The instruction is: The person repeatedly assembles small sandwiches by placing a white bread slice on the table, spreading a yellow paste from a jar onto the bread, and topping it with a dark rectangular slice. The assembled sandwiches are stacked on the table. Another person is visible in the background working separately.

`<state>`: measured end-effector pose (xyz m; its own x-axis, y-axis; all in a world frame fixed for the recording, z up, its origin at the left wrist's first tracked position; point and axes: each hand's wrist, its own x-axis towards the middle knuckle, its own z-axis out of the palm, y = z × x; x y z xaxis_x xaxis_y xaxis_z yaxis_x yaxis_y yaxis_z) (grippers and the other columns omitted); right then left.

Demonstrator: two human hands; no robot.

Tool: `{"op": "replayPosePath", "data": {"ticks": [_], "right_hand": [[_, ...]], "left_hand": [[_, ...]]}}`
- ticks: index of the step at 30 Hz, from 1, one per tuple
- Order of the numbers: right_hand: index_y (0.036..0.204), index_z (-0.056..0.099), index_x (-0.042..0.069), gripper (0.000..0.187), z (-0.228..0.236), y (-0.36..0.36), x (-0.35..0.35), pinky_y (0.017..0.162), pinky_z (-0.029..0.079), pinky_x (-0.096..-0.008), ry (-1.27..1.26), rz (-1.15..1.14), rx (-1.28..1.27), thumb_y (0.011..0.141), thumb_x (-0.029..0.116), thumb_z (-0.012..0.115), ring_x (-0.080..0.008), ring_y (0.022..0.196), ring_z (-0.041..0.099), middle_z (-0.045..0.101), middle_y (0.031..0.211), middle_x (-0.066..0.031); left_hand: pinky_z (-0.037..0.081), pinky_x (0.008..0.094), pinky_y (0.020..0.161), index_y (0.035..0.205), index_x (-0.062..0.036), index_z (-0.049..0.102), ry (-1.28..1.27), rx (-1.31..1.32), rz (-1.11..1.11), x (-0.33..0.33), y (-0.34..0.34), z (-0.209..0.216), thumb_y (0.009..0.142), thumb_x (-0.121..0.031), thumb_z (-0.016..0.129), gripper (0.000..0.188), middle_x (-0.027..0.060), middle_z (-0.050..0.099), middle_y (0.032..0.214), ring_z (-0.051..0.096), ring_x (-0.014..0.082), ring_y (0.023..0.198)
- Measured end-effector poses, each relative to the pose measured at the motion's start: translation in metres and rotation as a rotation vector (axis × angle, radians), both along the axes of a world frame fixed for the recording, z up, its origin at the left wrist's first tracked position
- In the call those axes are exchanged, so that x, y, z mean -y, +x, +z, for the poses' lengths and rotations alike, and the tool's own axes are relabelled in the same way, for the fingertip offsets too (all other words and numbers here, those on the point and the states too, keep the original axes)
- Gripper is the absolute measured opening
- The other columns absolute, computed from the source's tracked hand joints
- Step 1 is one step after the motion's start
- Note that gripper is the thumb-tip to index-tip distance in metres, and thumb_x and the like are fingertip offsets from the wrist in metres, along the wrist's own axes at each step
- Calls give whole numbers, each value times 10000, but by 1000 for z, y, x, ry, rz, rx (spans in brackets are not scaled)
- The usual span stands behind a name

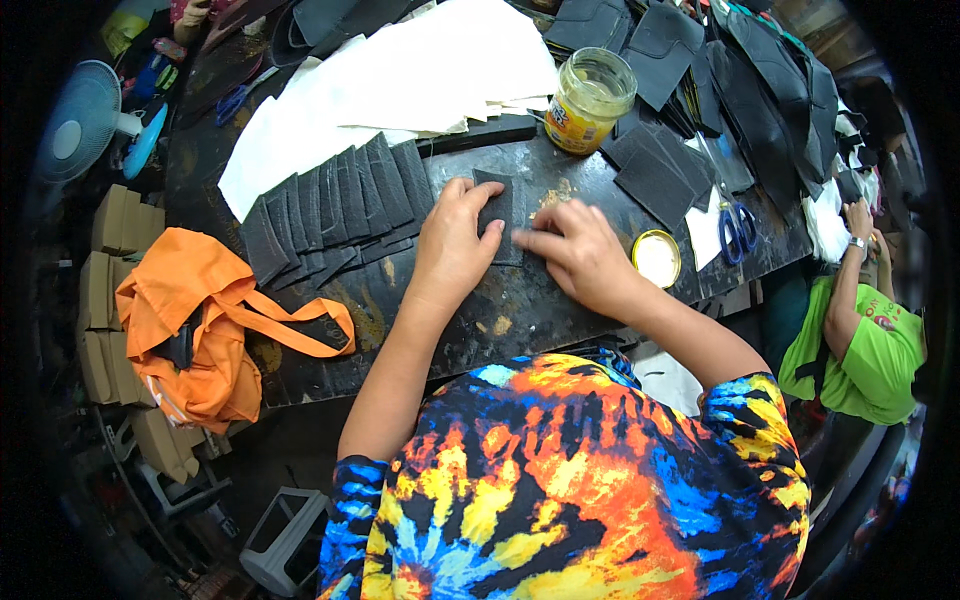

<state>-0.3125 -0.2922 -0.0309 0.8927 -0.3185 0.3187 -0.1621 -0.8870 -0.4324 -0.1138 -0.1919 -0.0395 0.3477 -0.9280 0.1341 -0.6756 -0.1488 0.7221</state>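
Note:
A small black rectangular leather-like piece (511, 205) lies flat on the dark table in front of me. My left hand (455, 232) holds it down, with fingertips at its top and the thumb at its left side. My right hand (588, 255), slightly blurred, reaches the piece's right edge with the index finger stretched out and the others bent; I see nothing held in it. Left of my left hand, several similar black pieces (335, 205) overlap in a fanned row. Beyond my hands stands an uncapped jar (578, 120) with a yellow label and pale residue inside.
A round lid (656, 259) and blue-handled scissors (737, 232) lie right of my right hand. White sheets (440, 65) and stacked black pieces (665, 60) cover the far side. An orange bag (205, 340) sits at the left edge. A person in green (860, 350) works at right.

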Motion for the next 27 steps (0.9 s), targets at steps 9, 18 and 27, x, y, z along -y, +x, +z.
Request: {"op": "replayPosePath", "data": {"ticks": [9, 18, 27], "right_hand": [[1262, 689, 51, 425, 15, -29, 17, 905, 522, -448, 178, -167, 89, 857, -65, 633, -367, 1023, 656, 656, 1035, -149], [1354, 682, 58, 477, 33, -68, 54, 878, 550, -398, 136, -468, 179, 887, -22, 738, -278, 935, 691, 702, 973, -113], [1566, 510, 165, 934, 26, -89, 88, 977, 519, -460, -95, -569, -64, 734, 129, 932, -319, 1089, 678, 728, 1113, -107]], "left_hand": [[514, 401, 1041, 1295, -59, 734, -267, -31, 317, -25, 68, 42, 902, -27, 727, 395, 156, 677, 1241, 662, 304, 1174], [377, 519, 1225, 1506, -28, 561, -130, 162, -229, -20, -2, -4, 949, -300, 747, 647, 253, 539, 1561, 510, 431, 1451], [225, 567, 1307, 1642, -51, 389, -29, -530, -813, -31, -70, -2, 1039, -446, 623, 758, 239, 376, 1694, 321, 391, 1600]]}}
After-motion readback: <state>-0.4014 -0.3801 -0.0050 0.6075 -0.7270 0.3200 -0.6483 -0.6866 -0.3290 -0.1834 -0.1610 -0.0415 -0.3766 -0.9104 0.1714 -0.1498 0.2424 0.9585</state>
